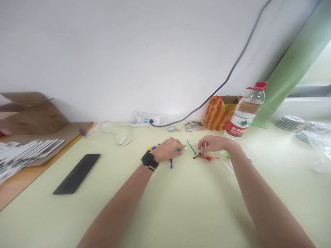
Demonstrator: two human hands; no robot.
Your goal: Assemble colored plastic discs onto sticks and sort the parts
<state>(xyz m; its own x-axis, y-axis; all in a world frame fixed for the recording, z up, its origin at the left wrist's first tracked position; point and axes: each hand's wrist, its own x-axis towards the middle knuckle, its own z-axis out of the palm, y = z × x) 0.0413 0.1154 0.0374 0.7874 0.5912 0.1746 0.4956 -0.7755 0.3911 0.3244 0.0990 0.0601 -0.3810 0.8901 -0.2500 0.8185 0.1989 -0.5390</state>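
My left hand (169, 149), with a black watch on its wrist, reaches over small coloured plastic pieces; its fingers are bent and close to a white piece (184, 147) and a blue round piece (179, 151). A blue arrow (171, 164) sticks out below it, and a yellow piece (149, 147) lies to its left. My right hand (209, 143) has its fingertips pinched down at a cluster of black and red arrows (212, 158); what is between them is too small to tell. Between my hands lies a blue and green strip (191, 147).
A black phone (77, 174) lies at the left, near white cards (31, 151) and a cardboard box (33, 112). Along the wall are a power strip (144, 121), a striped bag (219, 113) and a water bottle (244, 113). Stacked discs (289, 122) and clear plastic (319, 148) sit right.
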